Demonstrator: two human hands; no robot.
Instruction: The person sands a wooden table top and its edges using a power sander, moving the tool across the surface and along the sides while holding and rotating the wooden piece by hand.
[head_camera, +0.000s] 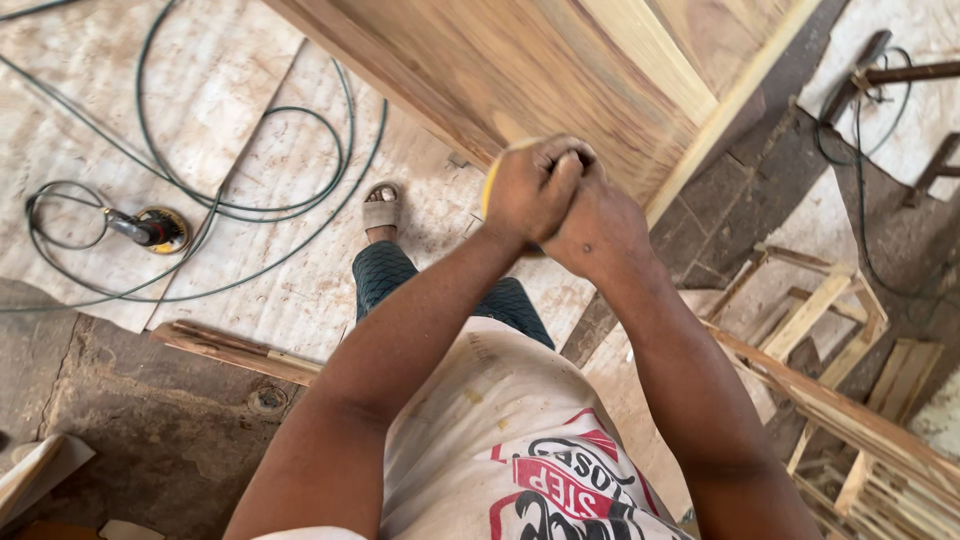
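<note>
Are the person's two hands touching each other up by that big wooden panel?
Touching. The head view shows the left hand pressed against the right hand, no gap between them, both at the edge of the wooden panel.

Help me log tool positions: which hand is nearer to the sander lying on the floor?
Left. The left hand and right hand are clasped together against the wooden panel; the sander lies on the floor far out on the left hand's side, with neither hand touching it.

Noted brown streaked grain on door (560, 70), yellow pad (490, 185), green cable (250, 110), white, red-and-black printed shirt (520, 440).
</note>
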